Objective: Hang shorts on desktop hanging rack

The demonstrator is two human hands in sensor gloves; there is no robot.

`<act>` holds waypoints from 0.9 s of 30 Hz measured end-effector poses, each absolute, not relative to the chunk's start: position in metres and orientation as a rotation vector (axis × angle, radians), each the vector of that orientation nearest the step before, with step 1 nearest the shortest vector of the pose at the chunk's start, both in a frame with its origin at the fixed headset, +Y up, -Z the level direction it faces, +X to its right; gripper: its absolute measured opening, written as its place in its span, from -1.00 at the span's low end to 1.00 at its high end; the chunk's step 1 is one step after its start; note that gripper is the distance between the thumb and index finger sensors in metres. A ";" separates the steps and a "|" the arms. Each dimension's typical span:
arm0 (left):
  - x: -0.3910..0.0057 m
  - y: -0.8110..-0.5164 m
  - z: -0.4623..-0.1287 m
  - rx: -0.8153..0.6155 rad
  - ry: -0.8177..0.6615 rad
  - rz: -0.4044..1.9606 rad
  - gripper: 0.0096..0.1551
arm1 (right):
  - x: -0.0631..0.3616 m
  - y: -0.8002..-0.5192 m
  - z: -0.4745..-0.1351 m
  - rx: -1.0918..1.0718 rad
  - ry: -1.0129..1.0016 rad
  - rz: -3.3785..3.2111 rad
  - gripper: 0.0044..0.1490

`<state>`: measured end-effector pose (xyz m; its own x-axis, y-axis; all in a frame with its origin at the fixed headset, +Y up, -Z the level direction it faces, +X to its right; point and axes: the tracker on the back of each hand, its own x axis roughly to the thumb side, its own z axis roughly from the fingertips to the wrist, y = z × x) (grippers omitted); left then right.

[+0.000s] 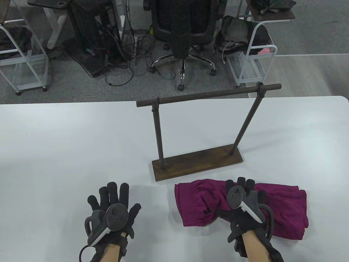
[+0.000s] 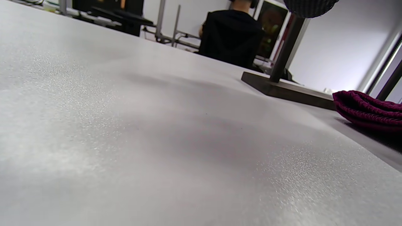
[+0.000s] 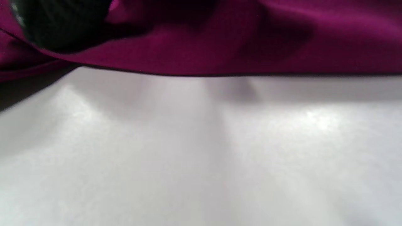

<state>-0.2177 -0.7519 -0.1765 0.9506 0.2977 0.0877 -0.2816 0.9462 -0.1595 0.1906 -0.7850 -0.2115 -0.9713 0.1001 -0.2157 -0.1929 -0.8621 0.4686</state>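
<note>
The magenta shorts (image 1: 283, 207) lie bunched on the white table (image 1: 68, 142), just in front of the rack's base. The dark wooden hanging rack (image 1: 207, 94) stands upright at the table's middle, its top bar bare. My right hand (image 1: 242, 196) lies on the shorts, fingers curled into the fabric near their far edge. The right wrist view shows the shorts' near edge (image 3: 220, 47) raised slightly off the table. My left hand (image 1: 114, 202) rests flat on the table with fingers spread, left of the shorts and holding nothing. The left wrist view shows the rack's base (image 2: 282, 89) and the shorts (image 2: 367, 108).
Behind the table's far edge stand an office chair (image 1: 182, 24), white wire carts (image 1: 253, 62) and a computer tower with cables (image 1: 95, 35). The table's right edge runs close to the shorts.
</note>
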 end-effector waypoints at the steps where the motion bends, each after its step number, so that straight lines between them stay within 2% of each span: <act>1: -0.217 -0.752 -0.177 -0.149 -0.113 0.294 -0.02 | 0.189 -0.786 -0.212 -0.267 0.763 2.879 0.35; 16: -0.219 -0.753 -0.177 -0.145 -0.084 0.298 -0.02 | 0.178 -0.787 -0.233 -0.083 0.997 2.780 0.29; 21: -0.218 -0.754 -0.177 -0.159 -0.090 0.301 -0.02 | 0.179 -0.788 -0.233 -0.052 0.952 2.746 0.23; 27: -0.219 -0.754 -0.177 -0.164 -0.087 0.308 -0.02 | 0.174 -0.783 -0.233 -0.021 0.805 2.809 0.09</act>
